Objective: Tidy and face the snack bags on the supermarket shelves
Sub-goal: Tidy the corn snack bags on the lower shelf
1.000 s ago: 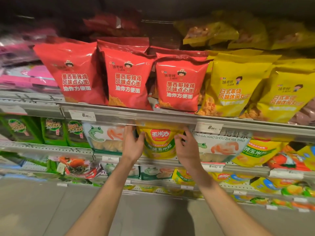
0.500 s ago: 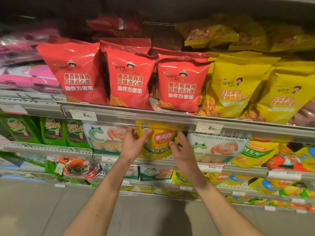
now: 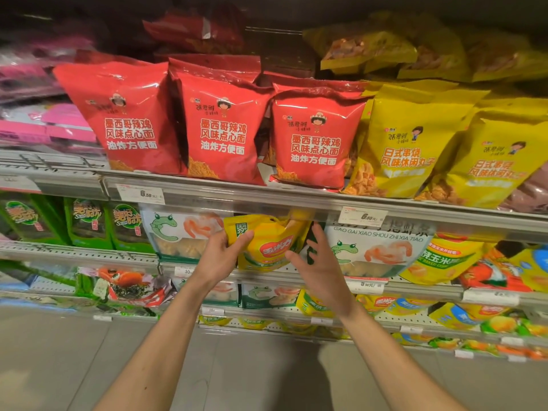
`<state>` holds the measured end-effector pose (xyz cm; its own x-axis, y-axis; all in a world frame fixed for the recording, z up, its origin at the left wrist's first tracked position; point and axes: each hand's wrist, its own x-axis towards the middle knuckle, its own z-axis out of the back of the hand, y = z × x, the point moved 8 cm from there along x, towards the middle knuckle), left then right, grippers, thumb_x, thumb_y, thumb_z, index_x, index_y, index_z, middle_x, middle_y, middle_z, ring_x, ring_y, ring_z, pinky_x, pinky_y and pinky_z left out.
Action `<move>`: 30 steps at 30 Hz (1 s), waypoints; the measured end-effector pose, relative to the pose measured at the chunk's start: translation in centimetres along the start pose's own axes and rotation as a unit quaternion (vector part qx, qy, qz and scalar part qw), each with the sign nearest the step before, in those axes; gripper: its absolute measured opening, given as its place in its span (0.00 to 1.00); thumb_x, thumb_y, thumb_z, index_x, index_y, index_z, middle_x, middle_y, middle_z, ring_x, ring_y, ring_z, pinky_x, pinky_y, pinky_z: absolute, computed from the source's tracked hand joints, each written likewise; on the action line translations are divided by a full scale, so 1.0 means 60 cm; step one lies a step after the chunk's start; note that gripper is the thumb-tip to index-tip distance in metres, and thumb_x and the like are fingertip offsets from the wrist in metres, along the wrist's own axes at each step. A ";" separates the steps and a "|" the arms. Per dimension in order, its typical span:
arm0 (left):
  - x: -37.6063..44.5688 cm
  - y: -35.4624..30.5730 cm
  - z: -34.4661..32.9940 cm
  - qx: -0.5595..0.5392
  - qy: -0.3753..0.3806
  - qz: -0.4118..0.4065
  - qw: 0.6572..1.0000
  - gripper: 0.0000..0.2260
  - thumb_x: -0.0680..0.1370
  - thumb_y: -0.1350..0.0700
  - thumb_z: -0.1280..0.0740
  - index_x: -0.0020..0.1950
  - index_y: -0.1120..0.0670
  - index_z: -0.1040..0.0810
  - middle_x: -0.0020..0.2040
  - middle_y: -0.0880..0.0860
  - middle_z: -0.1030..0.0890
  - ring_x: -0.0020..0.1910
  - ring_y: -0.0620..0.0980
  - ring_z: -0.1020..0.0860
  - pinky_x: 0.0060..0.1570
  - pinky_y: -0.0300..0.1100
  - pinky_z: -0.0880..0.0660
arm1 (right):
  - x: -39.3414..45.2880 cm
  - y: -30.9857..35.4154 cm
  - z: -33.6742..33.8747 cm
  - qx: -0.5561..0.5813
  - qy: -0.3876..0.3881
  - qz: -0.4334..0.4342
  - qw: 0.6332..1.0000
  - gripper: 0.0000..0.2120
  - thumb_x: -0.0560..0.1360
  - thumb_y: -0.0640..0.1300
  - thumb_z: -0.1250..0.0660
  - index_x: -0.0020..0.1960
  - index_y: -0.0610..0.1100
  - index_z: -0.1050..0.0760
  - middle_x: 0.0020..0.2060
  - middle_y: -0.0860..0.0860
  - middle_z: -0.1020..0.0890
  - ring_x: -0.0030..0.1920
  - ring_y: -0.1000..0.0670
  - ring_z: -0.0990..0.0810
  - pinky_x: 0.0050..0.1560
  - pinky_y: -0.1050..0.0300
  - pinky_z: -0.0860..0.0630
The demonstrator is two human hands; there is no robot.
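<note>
While left hand (image 3: 221,258) grip grasps tilted yellow corn bag (image 3: 268,246) to straighten it | right hand (image 3: 318,269) released, just beside | middle shelf (image 3: 421,287)

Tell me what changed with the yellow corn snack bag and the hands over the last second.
The yellow corn snack bag has tilted, its top swinging left. The right hand let go and now hovers open beside it; the left hand keeps its grip on the bag's left edge. The red bags on the shelf above and the white shrimp bags alongside stayed put.
</note>
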<state>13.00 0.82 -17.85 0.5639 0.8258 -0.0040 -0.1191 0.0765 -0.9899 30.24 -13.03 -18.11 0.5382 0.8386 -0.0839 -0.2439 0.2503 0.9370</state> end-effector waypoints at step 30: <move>-0.100 -0.032 -0.016 -0.109 -0.022 0.020 0.994 0.17 0.74 0.54 0.25 0.61 0.56 0.21 0.52 0.48 0.12 0.51 0.47 0.14 0.45 0.35 0.19 | -0.035 0.005 0.045 0.164 0.017 -0.037 0.986 0.16 0.68 0.47 0.20 0.54 0.45 0.17 0.42 0.54 0.10 0.42 0.54 0.11 0.37 0.64 0.19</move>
<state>10.65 -4.83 -16.05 0.5256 0.8496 -0.0427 0.0410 -0.0754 -0.9963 31.20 -16.02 -16.76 0.5159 0.8410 -0.1628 0.0725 0.1465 0.9866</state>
